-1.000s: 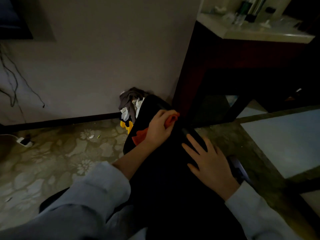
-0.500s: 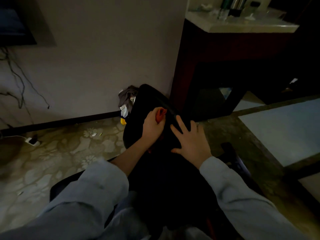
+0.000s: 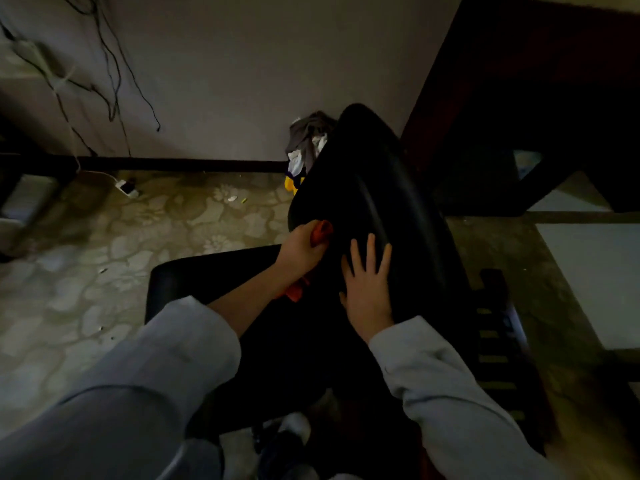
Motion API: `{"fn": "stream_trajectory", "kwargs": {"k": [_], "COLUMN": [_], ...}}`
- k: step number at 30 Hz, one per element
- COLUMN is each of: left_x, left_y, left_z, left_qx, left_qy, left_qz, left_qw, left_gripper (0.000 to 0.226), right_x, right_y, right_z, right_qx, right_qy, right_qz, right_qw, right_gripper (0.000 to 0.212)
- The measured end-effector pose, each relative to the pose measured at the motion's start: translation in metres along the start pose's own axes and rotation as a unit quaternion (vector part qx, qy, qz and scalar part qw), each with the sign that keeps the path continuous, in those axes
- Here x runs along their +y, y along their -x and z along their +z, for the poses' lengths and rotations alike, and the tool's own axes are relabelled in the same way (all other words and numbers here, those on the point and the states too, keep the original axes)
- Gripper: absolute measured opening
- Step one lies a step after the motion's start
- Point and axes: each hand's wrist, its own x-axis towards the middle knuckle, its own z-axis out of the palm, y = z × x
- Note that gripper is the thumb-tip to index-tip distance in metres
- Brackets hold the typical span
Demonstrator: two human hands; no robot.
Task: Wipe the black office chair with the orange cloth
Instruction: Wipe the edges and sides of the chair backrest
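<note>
The black office chair (image 3: pixel 374 188) fills the middle of the head view, its backrest rising toward the wall and its seat (image 3: pixel 207 275) below left. My left hand (image 3: pixel 300 249) is closed around the orange cloth (image 3: pixel 322 231) and presses it against the left side of the backrest; more of the cloth hangs under my wrist. My right hand (image 3: pixel 367 282) lies flat with fingers spread on the backrest, just right of the left hand. The room is dim.
A dark wooden desk (image 3: pixel 519 98) stands to the right, close to the chair. A pile of clothes (image 3: pixel 306 147) sits against the wall behind the chair. Cables (image 3: pixel 114 81) hang on the wall at left, and a plug (image 3: pixel 126 187) lies on the patterned floor.
My left hand has slid the orange cloth down and to the left edge of the backrest. My right hand stays flat beside it. The camera has tilted down, and the desk top has left the view.
</note>
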Motion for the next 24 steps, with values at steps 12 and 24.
{"fn": "stream_trajectory", "kwargs": {"k": [12, 24], "left_x": [0.008, -0.083], "left_y": [0.001, -0.006], "left_z": [-0.035, -0.164], "left_qx": [0.009, 0.014], "left_qy": [0.023, 0.023], "left_qz": [0.002, -0.048], "left_qw": [1.0, 0.998], "left_gripper": [0.021, 0.016], "right_x": [0.013, -0.043], "right_y": [-0.056, -0.115], "right_z": [-0.009, -0.062], "right_qx": [-0.012, -0.127], "right_qy": [0.075, -0.104], "right_qz": [-0.001, 0.119], "right_qw": [0.997, 0.979], "right_gripper": [0.064, 0.081]}}
